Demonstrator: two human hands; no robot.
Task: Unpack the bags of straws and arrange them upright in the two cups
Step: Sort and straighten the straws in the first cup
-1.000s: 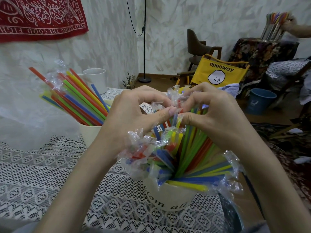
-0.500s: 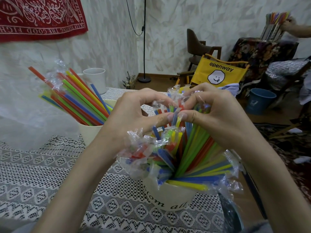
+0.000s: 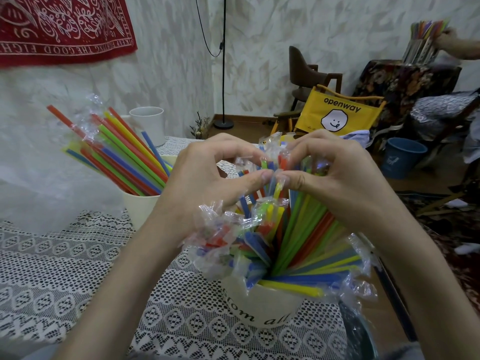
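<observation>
Broadly, the surface (image 3: 65,268) fills the lower frame, covered with a white lace cloth over a dark underlay. On it, close to the camera, stands a cream cup (image 3: 262,305) with dark lettering on its side, packed with coloured straws (image 3: 306,240) in green, yellow, blue, red and orange that fan outward, most with clear plastic wrapper ends crinkling at their tops. Farther back on the left stands a second cream cup (image 3: 139,207), holding another bunch of straws (image 3: 117,149) that lean away to the left, some wrapped in clear plastic. Behind that cup sits a plain white cup (image 3: 150,123), near the wall.

Both hands are raised over the near cup, meeting above its straws. The left hand (image 3: 205,175) has its fingers curled and its thumb pressed toward the right thumb, pinching the wrapped tip of a straw. The right hand (image 3: 335,175) mirrors it, fingers curled over the straw tops and thumb pinching the same small cluster of wrappers (image 3: 272,162). The thumb tips nearly touch.

Behind, a yellow folding chair (image 3: 337,115) printed "openway" stands on the floor, with a blue bucket (image 3: 401,158) to its right.
</observation>
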